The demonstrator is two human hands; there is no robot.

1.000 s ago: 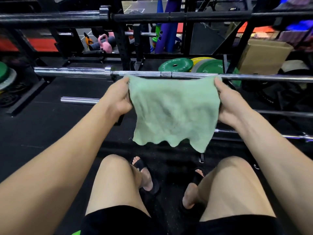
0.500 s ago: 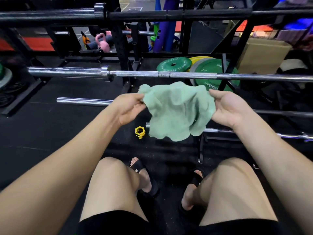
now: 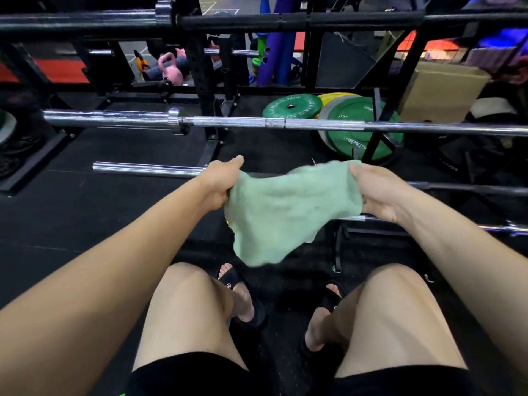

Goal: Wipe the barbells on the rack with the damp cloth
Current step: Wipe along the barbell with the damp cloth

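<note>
- Between the two hands, a pale green cloth [image 3: 288, 212] is stretched out flat, its lower edge hanging loose toward the knees.
- The left hand [image 3: 220, 182] grips the cloth's left edge, fingers curled into the fabric and the thumb pointing forward.
- The right hand [image 3: 377, 195] pinches the cloth's right edge, thumb on top and fingers tucked under.
- Beyond both hands and higher, a silver barbell [image 3: 314, 124] lies across the black rack [image 3: 204, 81], well apart from the cloth.
- Just past the left hand, a second silver bar [image 3: 148, 168] runs off to the left; its shaft passes behind the hands and the cloth.
- Under the right hand, a third, lower bar [image 3: 500, 228] sticks out to the right; whether the cloth touches it cannot be told.
- Farthest from the hands, at the top, a dark barbell [image 3: 85, 22] spans the rack.
- Beyond the right hand, green weight plates [image 3: 288, 106] lean behind the rack, with a cardboard box [image 3: 440, 90] further right.
- Beyond the left hand, far back, a pink kettlebell [image 3: 171, 71] sits on the floor [image 3: 71, 212].
- Below the hands are the person's bare knees and feet in black sandals [image 3: 237, 281].
</note>
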